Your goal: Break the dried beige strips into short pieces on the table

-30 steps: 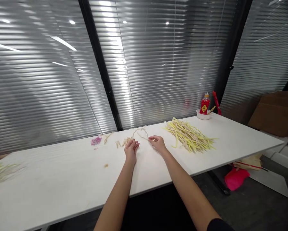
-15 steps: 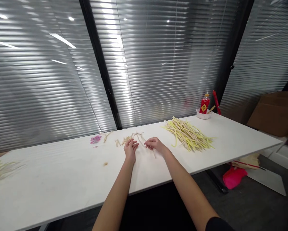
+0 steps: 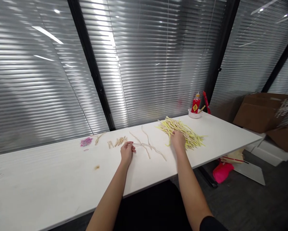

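My left hand (image 3: pixel 127 150) rests on the white table (image 3: pixel 50 183), its fingertips pinching the near ends of a few long pale strips (image 3: pixel 148 147) that fan out to the right. My right hand (image 3: pixel 177 140) lies palm down on the near edge of a pile of yellow and pale strips (image 3: pixel 182 132); whether its fingers grip any strip is hidden. A small bundle of short tan strips (image 3: pixel 118 141) lies just beyond my left hand.
A heap of small pink rubber bands (image 3: pixel 86 141) lies at the back left. A red bottle (image 3: pixel 195 105) stands in a white bowl (image 3: pixel 193 114) at the far right by the blinds. Cardboard boxes (image 3: pixel 261 112) and a pink item (image 3: pixel 222 171) sit on the floor to the right.
My right hand let go of the long strips and moved right onto the yellow pile. The long strips now lie spread on the table. The view shifted left.
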Action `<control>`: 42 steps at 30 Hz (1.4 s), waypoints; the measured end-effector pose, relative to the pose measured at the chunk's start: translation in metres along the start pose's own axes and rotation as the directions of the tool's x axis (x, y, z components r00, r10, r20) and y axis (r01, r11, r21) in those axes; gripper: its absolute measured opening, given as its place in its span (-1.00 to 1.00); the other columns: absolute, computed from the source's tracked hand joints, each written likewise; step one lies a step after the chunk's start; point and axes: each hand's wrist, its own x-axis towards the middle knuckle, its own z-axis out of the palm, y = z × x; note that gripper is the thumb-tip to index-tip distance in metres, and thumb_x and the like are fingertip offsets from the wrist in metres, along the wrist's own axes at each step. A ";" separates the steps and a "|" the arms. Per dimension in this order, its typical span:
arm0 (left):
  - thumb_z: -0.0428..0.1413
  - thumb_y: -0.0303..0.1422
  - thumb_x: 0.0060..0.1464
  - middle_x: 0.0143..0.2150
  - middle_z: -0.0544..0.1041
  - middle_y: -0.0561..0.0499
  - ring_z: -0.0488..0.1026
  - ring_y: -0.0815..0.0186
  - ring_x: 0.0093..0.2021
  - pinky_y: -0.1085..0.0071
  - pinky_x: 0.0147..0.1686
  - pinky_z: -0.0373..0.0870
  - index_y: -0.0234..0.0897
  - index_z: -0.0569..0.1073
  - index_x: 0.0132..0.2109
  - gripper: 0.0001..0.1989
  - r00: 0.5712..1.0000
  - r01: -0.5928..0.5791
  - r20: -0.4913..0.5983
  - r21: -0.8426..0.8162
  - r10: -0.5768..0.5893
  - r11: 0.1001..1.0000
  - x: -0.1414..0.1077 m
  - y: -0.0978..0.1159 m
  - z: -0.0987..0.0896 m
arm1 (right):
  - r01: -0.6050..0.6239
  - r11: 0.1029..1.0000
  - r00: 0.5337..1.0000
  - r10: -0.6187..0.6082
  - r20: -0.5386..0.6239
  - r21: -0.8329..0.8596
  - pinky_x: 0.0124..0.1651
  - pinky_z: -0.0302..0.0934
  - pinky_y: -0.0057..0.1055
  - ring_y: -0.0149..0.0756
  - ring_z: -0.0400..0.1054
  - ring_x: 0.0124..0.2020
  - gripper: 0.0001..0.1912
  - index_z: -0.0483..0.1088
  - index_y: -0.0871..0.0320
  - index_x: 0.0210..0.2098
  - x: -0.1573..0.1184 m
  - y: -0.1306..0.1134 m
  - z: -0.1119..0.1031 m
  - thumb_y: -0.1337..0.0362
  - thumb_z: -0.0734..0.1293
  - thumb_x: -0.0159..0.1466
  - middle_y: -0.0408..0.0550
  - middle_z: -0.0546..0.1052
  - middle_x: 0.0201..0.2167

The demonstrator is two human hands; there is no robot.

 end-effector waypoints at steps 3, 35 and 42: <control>0.14 -0.32 -0.16 -0.59 0.40 0.03 0.33 0.43 -0.65 0.53 -0.62 0.22 -0.42 0.42 -0.33 -0.76 0.998 0.069 0.020 -0.063 -0.067 0.996 0.001 0.005 -0.002 | -0.001 0.989 0.996 0.014 0.086 -0.151 -0.32 0.13 -0.31 -0.11 0.36 -0.29 -0.78 0.46 0.27 -0.26 0.002 0.010 -0.003 0.42 0.21 0.16 0.24 0.45 -0.26; 0.04 -0.26 0.00 -0.20 0.47 -0.09 0.41 0.28 -0.23 0.30 -0.15 0.35 -0.36 0.39 0.00 -0.59 0.841 -0.523 0.491 0.632 0.227 0.572 -0.006 -0.015 0.005 | 0.806 0.592 0.554 -0.761 0.338 0.010 -0.32 0.00 -0.42 -0.29 0.34 -0.29 -0.69 0.42 0.13 -0.37 -0.053 -0.020 0.023 0.15 0.12 0.30 -0.05 0.50 -0.36; 0.06 -0.26 -0.02 -0.18 0.48 -0.10 0.41 0.25 -0.21 0.30 -0.16 0.35 -0.34 0.42 -0.09 -0.65 0.843 -0.520 0.493 0.644 0.216 0.561 -0.007 -0.014 0.005 | 0.750 0.571 0.580 -0.810 0.082 0.334 -0.23 0.06 -0.43 -0.34 0.31 -0.34 -0.73 0.42 0.15 -0.33 -0.042 -0.008 0.022 0.10 0.22 0.23 -0.09 0.46 -0.43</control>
